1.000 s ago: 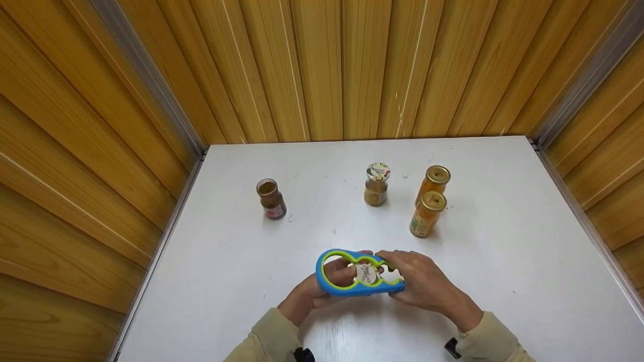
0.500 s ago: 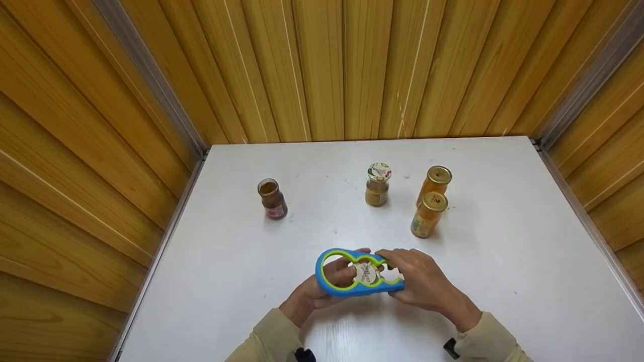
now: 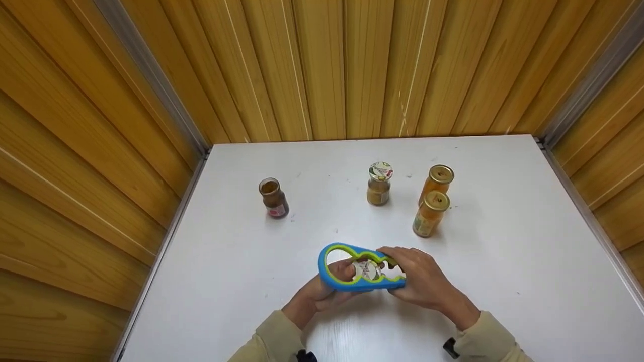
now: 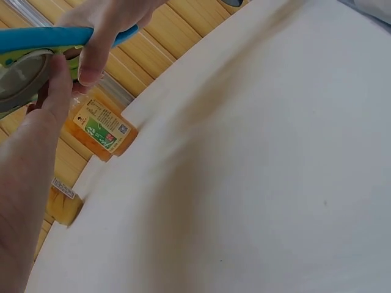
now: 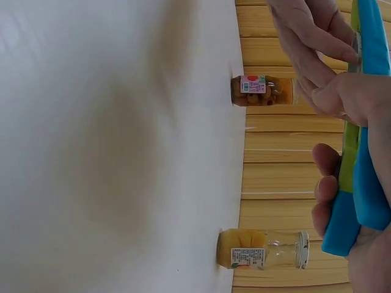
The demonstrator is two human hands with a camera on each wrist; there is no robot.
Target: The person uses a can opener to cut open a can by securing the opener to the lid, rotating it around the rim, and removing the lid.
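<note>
In the head view, a blue jar opener [image 3: 352, 286] with a lime-green scalloped lining is held just above the front middle of the table. My right hand [image 3: 422, 279] grips its handle end, fingers curled round both arms. A pale printed jar lid [image 3: 366, 270] sits within the opener's middle opening. My left hand [image 3: 319, 293] reaches under the opener and pinches this lid, its thumb showing through the large ring. From the left wrist view, the underside of the lid [image 4: 23, 78] shows no jar attached. The right wrist view catches the opener [image 5: 369, 165] edge-on.
A dark jar [image 3: 275, 203] without a lid stands on the white table [image 3: 221, 281] at left. Further right is a jar with a patterned lid [image 3: 381, 171]. Two orange jars, one nearer [image 3: 427, 221] and one behind [image 3: 435, 183], have gold lids. Wood-panelled walls [image 3: 322, 70] enclose the table.
The opener's ring end has risen slightly, with the left hand and lid turning a little with it. The right hand keeps its grip nearly in place. The standing jars have not moved.
</note>
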